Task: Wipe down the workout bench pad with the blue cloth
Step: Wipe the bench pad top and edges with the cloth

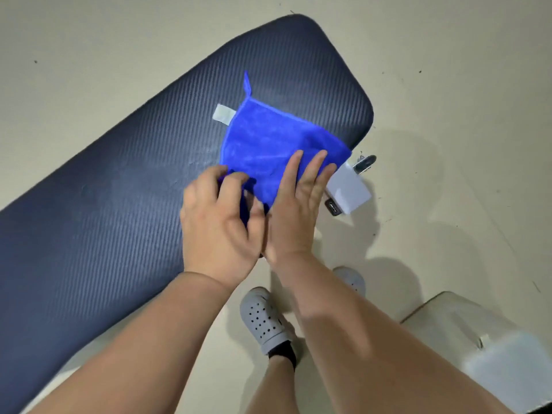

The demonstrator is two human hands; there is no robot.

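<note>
- Bench pad (98, 210): dark, ribbed, running from lower left to upper centre of frame; long side facing the person for easy reach.
- Left hand (216, 225), centre: fingers curled, pinching the cloth's near corner, probably to anchor it.
- Blue cloth (268, 144), centre right: spread flat near the pad's upper end, tag and loop toward the upper left.
- Right hand (298, 204): fingers straight and together, pressed flat on the cloth's lower right edge, apparently smoothing it for wiping.
</note>
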